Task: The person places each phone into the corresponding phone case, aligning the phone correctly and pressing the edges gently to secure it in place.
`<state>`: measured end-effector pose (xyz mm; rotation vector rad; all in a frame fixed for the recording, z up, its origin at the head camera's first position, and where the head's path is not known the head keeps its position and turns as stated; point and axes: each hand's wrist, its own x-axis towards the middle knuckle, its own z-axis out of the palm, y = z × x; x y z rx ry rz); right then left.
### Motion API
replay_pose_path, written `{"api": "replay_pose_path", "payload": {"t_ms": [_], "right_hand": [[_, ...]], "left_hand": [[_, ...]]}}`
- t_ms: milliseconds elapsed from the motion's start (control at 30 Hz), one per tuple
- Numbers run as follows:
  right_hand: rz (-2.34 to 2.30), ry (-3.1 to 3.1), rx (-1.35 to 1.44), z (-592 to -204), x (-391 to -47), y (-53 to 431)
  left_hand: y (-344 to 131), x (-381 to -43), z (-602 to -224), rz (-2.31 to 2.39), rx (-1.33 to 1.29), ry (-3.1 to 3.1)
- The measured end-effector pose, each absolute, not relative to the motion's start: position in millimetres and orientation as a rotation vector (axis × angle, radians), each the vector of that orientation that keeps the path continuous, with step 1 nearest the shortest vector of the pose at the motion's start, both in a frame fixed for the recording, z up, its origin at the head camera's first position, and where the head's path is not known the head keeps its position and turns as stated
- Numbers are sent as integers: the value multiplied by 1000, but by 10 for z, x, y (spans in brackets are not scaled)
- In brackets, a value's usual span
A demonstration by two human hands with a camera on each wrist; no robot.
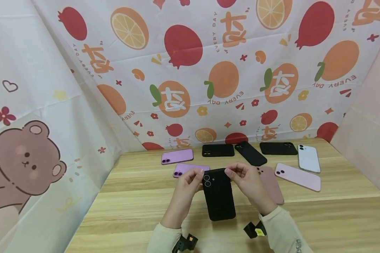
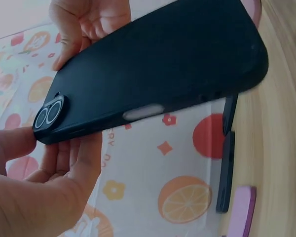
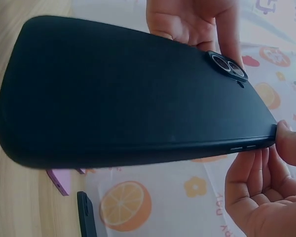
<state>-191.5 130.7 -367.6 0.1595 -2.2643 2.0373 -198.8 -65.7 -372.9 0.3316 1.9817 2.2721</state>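
A fruit-print curtain (image 1: 190,56) is hanging behind a wooden table (image 1: 123,207). Above the table, the left hand (image 1: 186,186) and right hand (image 1: 247,181) are pinching a black case (image 1: 220,198) at its two upper corners, probably for balance; this grip is leaving its back uncovered. Lilac phones (image 1: 177,156) and dark cases (image 1: 217,150) are lying farther back, presumably keeping the working space free.

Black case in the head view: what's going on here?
A person's left grip and right grip pinch the black case by its top corners, holding it up over the table. Whether a phone is inside, I can't tell. Beyond it, two purple phones lie to the left, a white phone to the right.
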Motion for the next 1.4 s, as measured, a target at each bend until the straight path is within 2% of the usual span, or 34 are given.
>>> {"api": "replay_pose_path", "payload": {"t_ms": [833,1400], "right_hand": [[2214,-2429,260,-3755,-2015,1421],[2314,-2191,-75,-3811,-2056,1367]], "left_hand": [[-591,-2015,-3764,2324,100,1965],[-660,-2062,-3828,2111,265,1967]]}}
